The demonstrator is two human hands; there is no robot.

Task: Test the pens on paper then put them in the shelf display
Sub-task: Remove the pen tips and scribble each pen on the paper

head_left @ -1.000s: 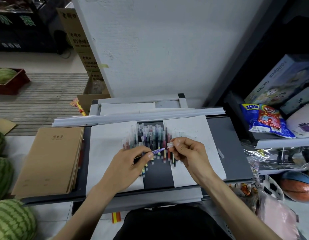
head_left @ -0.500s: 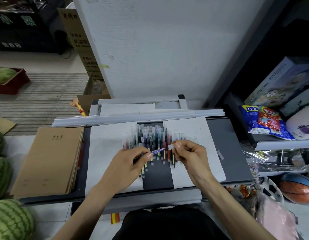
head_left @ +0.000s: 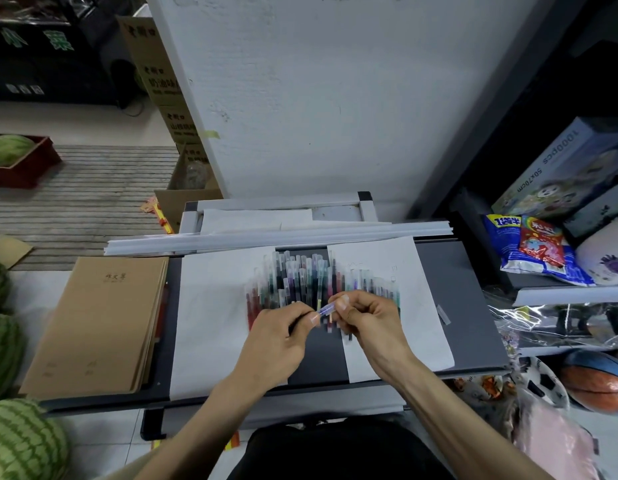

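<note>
Cap meets pen, tip to the right

Left hand grips purple pen; right hand pinches its cap.

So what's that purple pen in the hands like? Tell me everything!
The purple pen is slim, with a see-through purple barrel that looks like plastic. It is held level above the row of pens, over the dark gap between two white paper sheets. The left hand pinches the back of it and the right hand pinches the front, where a pale clear cap sits at its fingertips. Its tip is hidden.
</note>
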